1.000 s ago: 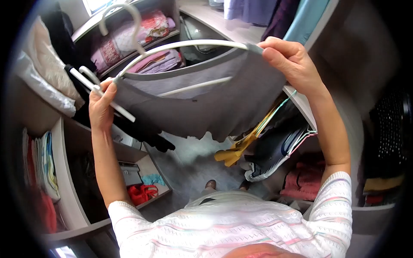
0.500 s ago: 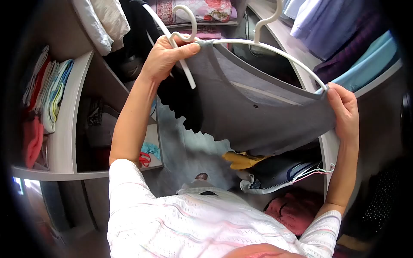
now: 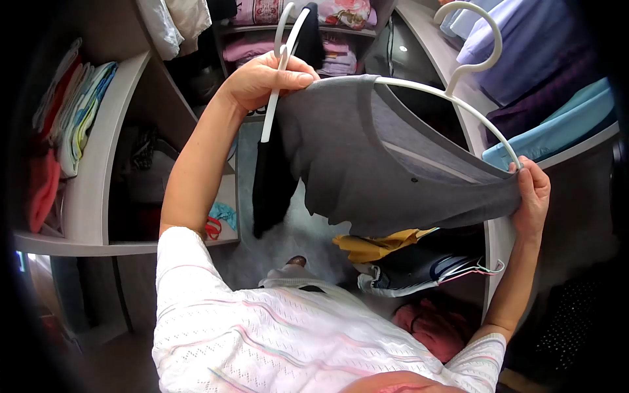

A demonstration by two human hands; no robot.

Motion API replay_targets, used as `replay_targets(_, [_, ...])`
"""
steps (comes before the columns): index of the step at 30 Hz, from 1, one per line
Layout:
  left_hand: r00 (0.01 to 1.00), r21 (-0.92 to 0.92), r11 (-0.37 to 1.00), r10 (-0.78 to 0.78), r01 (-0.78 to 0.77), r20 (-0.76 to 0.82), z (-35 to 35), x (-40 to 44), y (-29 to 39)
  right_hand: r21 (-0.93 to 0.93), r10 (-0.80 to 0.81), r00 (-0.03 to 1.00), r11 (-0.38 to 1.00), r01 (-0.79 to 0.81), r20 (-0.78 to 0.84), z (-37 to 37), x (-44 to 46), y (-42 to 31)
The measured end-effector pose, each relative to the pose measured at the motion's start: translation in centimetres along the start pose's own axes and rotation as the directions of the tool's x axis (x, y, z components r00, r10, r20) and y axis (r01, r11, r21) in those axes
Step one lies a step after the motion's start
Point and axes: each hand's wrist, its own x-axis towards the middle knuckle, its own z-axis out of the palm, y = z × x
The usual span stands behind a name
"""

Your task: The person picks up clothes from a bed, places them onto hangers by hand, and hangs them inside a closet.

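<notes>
A grey top [image 3: 341,164] with a wide neckline is stretched between my two hands on a white hanger [image 3: 496,49], whose hook points up. My left hand [image 3: 272,82] is closed around the top's left shoulder and also grips a second white hanger [image 3: 269,121]. From that second hanger hangs a black garment [image 3: 270,190], partly behind the grey top. At the other end, my right hand [image 3: 534,196] pinches the grey top's right shoulder at the hanger tip. The hanger's left arm is hidden under the grey cloth.
Folded clothes [image 3: 75,118] fill a shelf on the left. Bedding with a floral print [image 3: 344,14] lies on the back shelf. Blue shirts [image 3: 517,46] hang at the right. Below the grey top are a yellow garment [image 3: 377,247] and thin hangers [image 3: 468,268].
The white hanger's hook has moved right and closer to me. More grey cloth now lies between my left hand and the neckline. The black garment hangs more separately at the left.
</notes>
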Motion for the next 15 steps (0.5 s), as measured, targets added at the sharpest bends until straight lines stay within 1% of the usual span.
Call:
replay_targets(2, [0.998, -0.046, 0.999, 0.026, -0.024, 0.060, -0.2, 0.1, -0.2, -0.057, -0.014, 1.000, 0.998, 0.013, -0.022, 1.3, -0.1, -0.8])
replay_targets(3, [0.993, -0.066, 0.998, -0.001, 0.009, 0.119, 0.0, 0.2, -0.1, -0.061, -0.024, 0.999, 0.998, 0.022, -0.021, 1.2, -0.1, -0.7])
replay_targets(6, [0.989, -0.062, 0.996, -0.057, 0.066, 0.138, 0.6, -0.2, 0.1, -0.076, -0.055, 0.998, 0.996, 0.052, -0.032, 0.8, -0.3, -0.6])
replay_targets(7, [0.988, -0.023, 0.998, -0.061, 0.065, 0.144, 1.0, -0.5, 0.4, -0.080, -0.065, 0.997, 0.995, 0.061, -0.043, 0.8, -0.5, -0.6])
replay_targets(10, [0.999, 0.043, 0.998, -0.052, 0.051, 0.002, 2.0, -1.3, 0.7, -0.089, -0.057, 0.998, 0.995, 0.054, -0.031, 0.7, -0.8, -0.8])
replay_targets(11, [0.998, 0.046, 0.999, -0.022, 0.025, -0.051, 2.2, -1.5, 1.0, -0.091, -0.049, 0.999, 0.995, 0.047, -0.019, 0.7, -0.9, -1.0])
replay_targets(12, [0.998, 0.073, 0.997, 0.010, -0.006, -0.058, 2.1, -1.4, 1.2, -0.100, -0.041, 0.999, 0.994, 0.040, -0.006, 0.7, -0.9, -1.1])
replay_targets(14, [0.988, 0.168, 0.986, 0.040, -0.014, -0.150, 2.5, -1.6, 2.5, -0.119, -0.026, 0.999, 0.993, 0.028, 0.021, 0.9, -0.8, -1.3])
replay_targets(15, [0.988, 0.201, 0.979, 0.056, -0.027, -0.140, 2.6, -1.5, 2.8, -0.116, -0.027, 1.000, 0.993, 0.027, 0.007, 1.0, -0.8, -1.2])
